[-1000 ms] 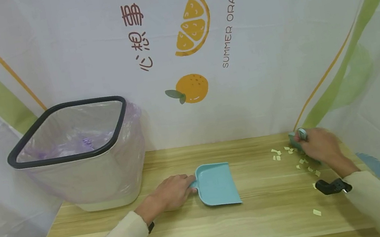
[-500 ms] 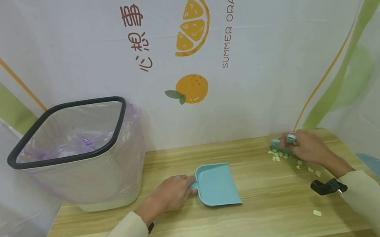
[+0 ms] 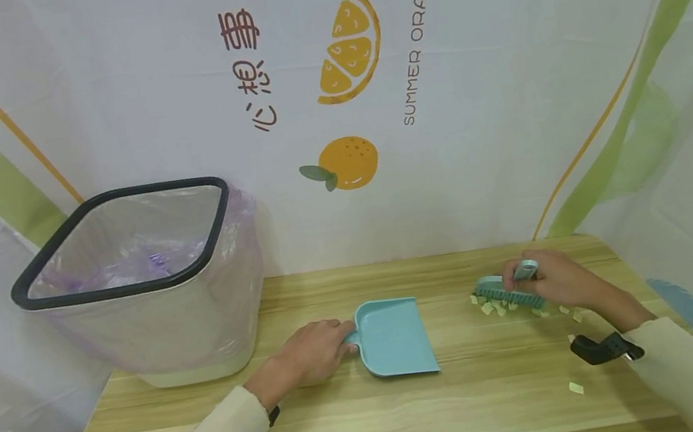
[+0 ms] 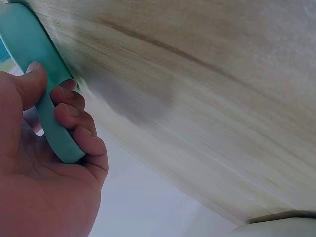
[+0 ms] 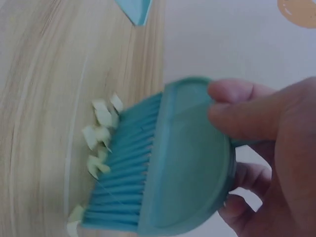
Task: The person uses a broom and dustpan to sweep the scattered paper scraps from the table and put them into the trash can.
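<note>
My left hand (image 3: 316,351) grips the handle of a light-blue dustpan (image 3: 396,337) that lies on the table, its wide edge facing right. In the left wrist view the fingers curl round the dustpan's handle (image 4: 57,128). To the right, my right hand (image 3: 559,278) holds a small blue hand brush (image 3: 507,293), bristles down on the wood. Several pale yellow paper scraps (image 5: 101,133) lie bunched along the bristles (image 5: 126,173) in the right wrist view. A single scrap (image 3: 576,388) lies nearer the front, and a few others trail by the right wrist.
A bin (image 3: 199,324) with a black rim and a purple-tinted liner stands at the table's back left. A printed white curtain (image 3: 480,148) hangs behind the wooden table (image 3: 355,428), and another covers the right side.
My right hand has moved the brush leftward and slightly nearer, and scraps have shifted left with it. The left hand and dustpan have stayed put.
</note>
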`<state>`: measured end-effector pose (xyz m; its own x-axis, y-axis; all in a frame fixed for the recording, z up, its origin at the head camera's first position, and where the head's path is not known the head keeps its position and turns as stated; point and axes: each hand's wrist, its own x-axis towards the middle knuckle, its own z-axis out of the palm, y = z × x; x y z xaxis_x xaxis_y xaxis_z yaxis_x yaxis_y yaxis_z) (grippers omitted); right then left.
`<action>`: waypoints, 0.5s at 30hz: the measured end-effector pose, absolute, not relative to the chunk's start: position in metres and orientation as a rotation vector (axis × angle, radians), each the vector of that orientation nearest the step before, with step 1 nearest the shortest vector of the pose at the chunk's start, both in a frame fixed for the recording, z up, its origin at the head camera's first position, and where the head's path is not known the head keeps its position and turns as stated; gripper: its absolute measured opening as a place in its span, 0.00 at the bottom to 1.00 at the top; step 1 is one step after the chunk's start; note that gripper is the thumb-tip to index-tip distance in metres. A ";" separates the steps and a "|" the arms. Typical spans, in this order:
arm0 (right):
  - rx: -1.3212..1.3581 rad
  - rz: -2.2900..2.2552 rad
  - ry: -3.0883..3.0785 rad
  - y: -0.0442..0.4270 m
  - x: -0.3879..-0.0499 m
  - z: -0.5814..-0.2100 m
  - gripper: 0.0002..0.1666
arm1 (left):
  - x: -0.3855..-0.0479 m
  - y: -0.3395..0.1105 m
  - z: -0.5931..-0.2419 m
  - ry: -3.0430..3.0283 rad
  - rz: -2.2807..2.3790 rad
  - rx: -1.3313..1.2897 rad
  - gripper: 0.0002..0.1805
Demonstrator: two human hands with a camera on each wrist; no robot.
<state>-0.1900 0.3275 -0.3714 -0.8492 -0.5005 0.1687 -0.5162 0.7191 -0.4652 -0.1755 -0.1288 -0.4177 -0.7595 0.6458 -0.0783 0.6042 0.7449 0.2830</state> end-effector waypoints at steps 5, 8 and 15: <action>0.962 0.920 -2.828 0.328 -0.184 -0.367 0.12 | -0.175 -0.128 -0.417 2.770 0.361 1.003 0.21; 0.901 0.968 -2.806 0.331 -0.180 -0.363 0.11 | -0.175 -0.129 -0.417 2.772 0.363 1.008 0.21; 0.571 0.784 -2.789 0.351 -0.171 -0.356 0.10 | -0.176 -0.129 -0.418 2.775 0.370 1.016 0.21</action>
<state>-0.1707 0.3514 -0.3558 -0.9082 -0.3120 0.2791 -0.4117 0.7860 -0.4611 -0.1757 -0.1289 -0.4178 -0.7555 0.6517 -0.0671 0.6114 0.7381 0.2854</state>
